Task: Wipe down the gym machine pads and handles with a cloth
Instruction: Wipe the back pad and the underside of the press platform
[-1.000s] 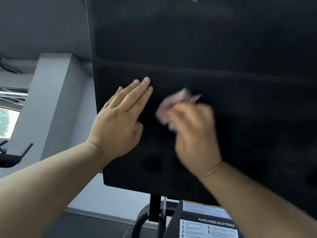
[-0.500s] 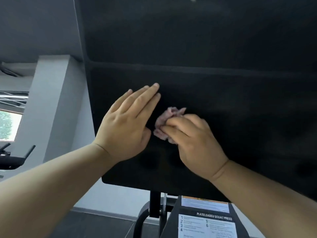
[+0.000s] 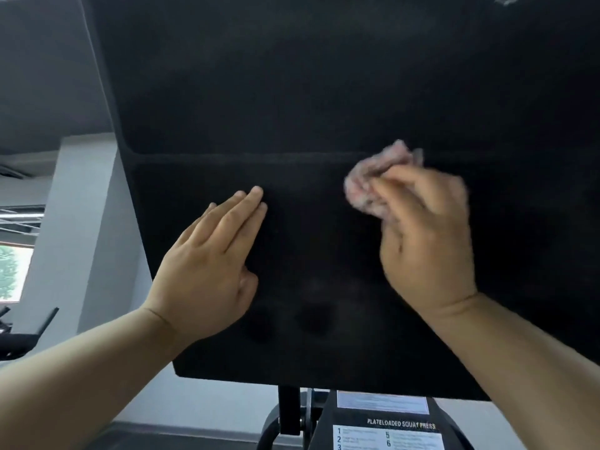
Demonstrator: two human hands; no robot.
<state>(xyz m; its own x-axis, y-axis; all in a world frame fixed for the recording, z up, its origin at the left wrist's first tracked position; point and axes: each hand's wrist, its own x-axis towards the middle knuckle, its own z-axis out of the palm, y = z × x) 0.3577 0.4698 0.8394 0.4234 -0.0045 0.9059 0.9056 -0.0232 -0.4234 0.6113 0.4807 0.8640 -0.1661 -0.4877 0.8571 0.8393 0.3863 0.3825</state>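
Black padding filled most of the view: the machine's back pad (image 3: 324, 92), large and upright, with a stitched seam (image 3: 259, 155) running across it. A crumpled pinkish cloth (image 3: 380, 177) was pressed against the pad just below that seam, bunched in the right hand (image 3: 428, 241), whose fingers (image 3: 399, 180) were curled round it; the hand itself was blurred. The left hand (image 3: 211, 271) rested flat on the pad, well to the left of the cloth, fingers straight, together and grasping nothing. To do this step well, I judge, the strokes should overlap and reach the edges and the seam, where grime tends to collect, and the patch under the bracing hand needs wiping too. Below the pad stood a black support post (image 3: 289, 410) and an instruction label (image 3: 386, 430); a grey pillar (image 3: 81, 238) and another machine's handlebars (image 3: 29, 336) showed at the left. Only the left hand covered any of the pad; this machine's own handles were out of view.
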